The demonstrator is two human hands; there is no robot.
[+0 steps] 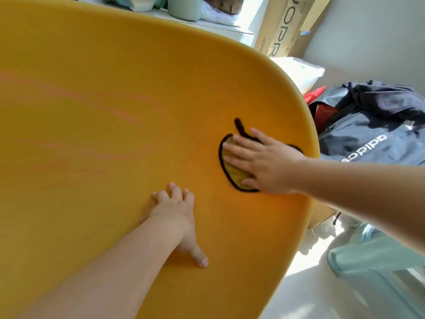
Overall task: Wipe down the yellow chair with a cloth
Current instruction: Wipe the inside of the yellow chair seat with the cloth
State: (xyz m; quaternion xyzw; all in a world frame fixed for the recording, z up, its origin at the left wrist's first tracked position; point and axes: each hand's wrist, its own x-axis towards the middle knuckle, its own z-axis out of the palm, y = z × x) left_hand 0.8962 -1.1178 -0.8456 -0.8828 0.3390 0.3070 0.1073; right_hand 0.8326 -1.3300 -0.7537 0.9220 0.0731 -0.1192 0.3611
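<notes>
Right hand lies flat, fingers straight and slightly spread, pressing the cloth onto the yellow chair. It is not curled round the cloth or pinching it. The cloth is yellow with a dark stitched edge, mostly hidden under the palm, with a bit showing past the fingertips and a dark tail sticking out above the fingers. Left hand sits below and left of the right hand, also flat and holding nothing, thumb out, bracing the chair surface. The chair's rounded edge is just behind the right wrist. Main risk: the cloth is held by pressure alone, so a fast stroke or a lighter press could let it bunch or slide out, and bare fingers would rub the plastic. Second risk: this close to the edge, a stroke back toward the wrist could run off the rim and drop the cloth to the floor, toward the dark adidas bag on that side. Third: the chair looks tilted toward the camera, so if the left hand eases off while the right pushes, the shell could shift or rock. Faint pinkish streaks lie well away, beyond the right fingertips. Cannot tell whether they are marks or reflections, and they are easy to miss if wiping stays near the edge. Cardboard box and pale green plastic furniture sit off the chair, not in play.
</notes>
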